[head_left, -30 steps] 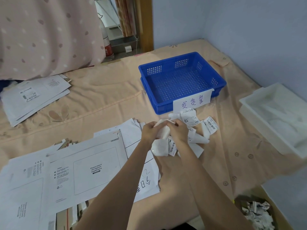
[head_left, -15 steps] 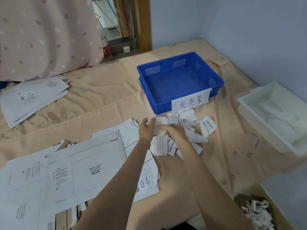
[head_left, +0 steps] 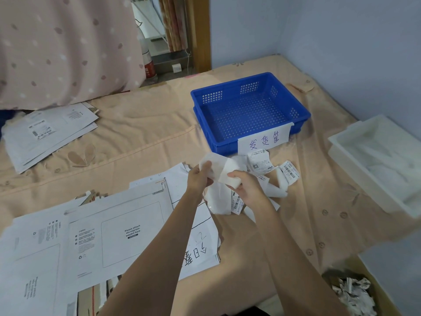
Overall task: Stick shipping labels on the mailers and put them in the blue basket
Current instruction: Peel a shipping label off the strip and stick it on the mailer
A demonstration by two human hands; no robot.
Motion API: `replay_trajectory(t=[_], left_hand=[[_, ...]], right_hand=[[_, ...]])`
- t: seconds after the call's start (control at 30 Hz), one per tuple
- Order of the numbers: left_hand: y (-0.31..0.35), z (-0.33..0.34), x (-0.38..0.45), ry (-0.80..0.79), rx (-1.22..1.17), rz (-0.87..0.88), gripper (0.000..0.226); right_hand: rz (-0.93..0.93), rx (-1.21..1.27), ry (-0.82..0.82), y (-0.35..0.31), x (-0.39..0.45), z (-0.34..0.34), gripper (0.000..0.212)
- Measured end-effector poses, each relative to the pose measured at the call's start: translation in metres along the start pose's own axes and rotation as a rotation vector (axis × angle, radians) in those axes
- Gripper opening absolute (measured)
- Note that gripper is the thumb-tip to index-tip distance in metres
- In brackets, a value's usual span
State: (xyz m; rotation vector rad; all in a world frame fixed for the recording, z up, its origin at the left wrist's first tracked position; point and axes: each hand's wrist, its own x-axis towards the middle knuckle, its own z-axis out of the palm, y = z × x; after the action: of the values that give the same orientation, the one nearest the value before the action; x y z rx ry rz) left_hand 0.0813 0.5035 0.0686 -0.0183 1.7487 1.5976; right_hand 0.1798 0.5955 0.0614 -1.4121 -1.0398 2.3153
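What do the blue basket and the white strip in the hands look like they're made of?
Blue basket: rigid molded plastic, going by its uniform perforated walls and slight sheen. White strip, held by the left hand and right hand: likely thin glossy label paper; it curls and creases.

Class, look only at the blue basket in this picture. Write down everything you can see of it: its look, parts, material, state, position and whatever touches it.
The blue basket is a shallow rectangular crate that looks like hard plastic. Its floor is pierced with rows of small holes, and its walls carry small grids of holes. Nothing lies inside it. It sits flat on the peach bedsheet, near the wall corner, beyond both hands. A white paper sign with handwritten blue characters hangs on its near wall. Loose shipping labels lie just in front of it; neither hand touches it.
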Motion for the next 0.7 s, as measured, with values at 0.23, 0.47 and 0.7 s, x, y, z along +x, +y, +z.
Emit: replay_trajectory(t=[0.23,0.47,0.7], left_hand=[[-0.004,0.007,-0.001,-0.011,0.062,0.06,0.02],[-0.004,0.004,0.0,0.052,-0.055,-0.004,0.016],[0.001,0.006,0.001,0.083,-0.246,-0.144,0.02]], right_hand=[[-0.073,-0.064,0.041,-0.006,0.0,0.007,0.032],[-0.065,0.083,0.111,-0.002,0.008,0.003,0.019],[0.016,0.306,0.119,-0.002,0.004,0.003,0.029]])
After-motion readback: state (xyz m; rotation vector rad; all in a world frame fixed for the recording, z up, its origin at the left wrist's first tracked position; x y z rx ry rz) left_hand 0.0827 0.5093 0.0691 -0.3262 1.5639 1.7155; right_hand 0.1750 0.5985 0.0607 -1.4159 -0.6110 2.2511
